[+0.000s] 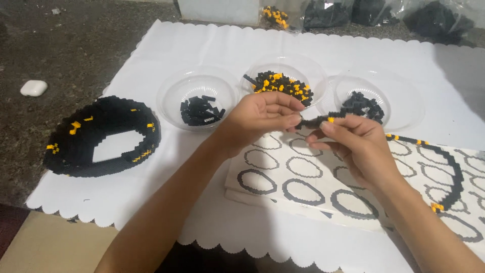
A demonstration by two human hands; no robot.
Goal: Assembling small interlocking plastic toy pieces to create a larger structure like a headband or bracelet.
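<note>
Just brick strip (317, 121) between both hands

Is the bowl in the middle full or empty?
Partly full. The middle bowl holds a heap of small black and yellow bricks covering its bottom, well below the rim.

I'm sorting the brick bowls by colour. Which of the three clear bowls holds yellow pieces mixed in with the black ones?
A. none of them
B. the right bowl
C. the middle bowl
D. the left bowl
C: the middle bowl shows yellow bricks scattered among black ones, while the left bowl and the right bowl hold only black pieces.
</note>
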